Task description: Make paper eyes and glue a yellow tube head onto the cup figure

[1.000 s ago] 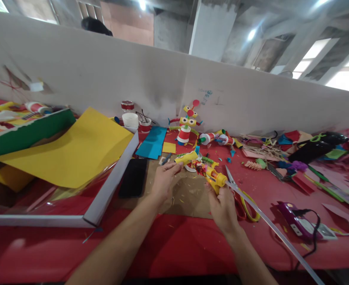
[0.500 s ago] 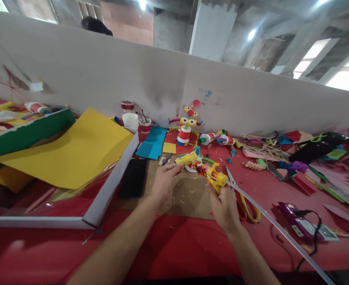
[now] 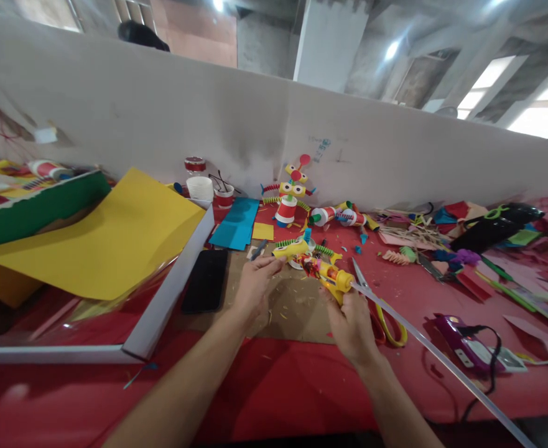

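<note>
My left hand is closed on a small yellow paper tube, part of a paper figure with green folded arms and a blue tip. Around the grip of a yellow hot glue gun wraps my right hand. The gun points left, its nozzle end close to the figure; exact contact is unclear. From its back a long clear glue stick runs down to the right. Below lies a brown cardboard sheet. Scissors with red and yellow handles rest beside my right hand.
A white-edged box with yellow paper stands left, next to a black phone. Finished-looking paper figures stand against the white partition. Paper scraps, a black bottle and a purple power strip lie right.
The whole view has shifted slightly, with the table things moving a little left in the picture. Both hands keep their holds on the paper tube and the glue gun.
</note>
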Demonstrator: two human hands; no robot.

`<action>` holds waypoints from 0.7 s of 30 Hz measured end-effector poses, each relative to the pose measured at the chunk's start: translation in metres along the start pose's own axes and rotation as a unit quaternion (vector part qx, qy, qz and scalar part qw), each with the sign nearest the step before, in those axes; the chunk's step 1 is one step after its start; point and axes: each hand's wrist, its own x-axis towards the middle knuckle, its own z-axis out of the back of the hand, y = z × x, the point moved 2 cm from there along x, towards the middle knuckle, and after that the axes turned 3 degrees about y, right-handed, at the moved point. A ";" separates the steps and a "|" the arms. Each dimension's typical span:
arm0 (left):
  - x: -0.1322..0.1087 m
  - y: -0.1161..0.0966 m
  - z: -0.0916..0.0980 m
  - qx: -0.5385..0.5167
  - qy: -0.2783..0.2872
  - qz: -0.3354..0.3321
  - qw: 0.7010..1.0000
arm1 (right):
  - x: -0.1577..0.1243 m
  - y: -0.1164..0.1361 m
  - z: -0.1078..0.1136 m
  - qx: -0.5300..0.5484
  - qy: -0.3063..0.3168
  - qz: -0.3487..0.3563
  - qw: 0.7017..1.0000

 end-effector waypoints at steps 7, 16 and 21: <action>0.002 0.002 0.000 -0.019 -0.019 0.006 1.000 | -0.001 -0.003 0.000 -0.005 -0.004 -0.012 1.000; 0.001 0.003 0.001 -0.005 -0.009 0.008 1.000 | -0.001 -0.003 0.001 0.010 -0.023 0.002 1.000; 0.000 0.000 -0.001 -0.009 -0.013 0.013 1.000 | -0.002 -0.007 -0.001 0.017 -0.020 -0.016 1.000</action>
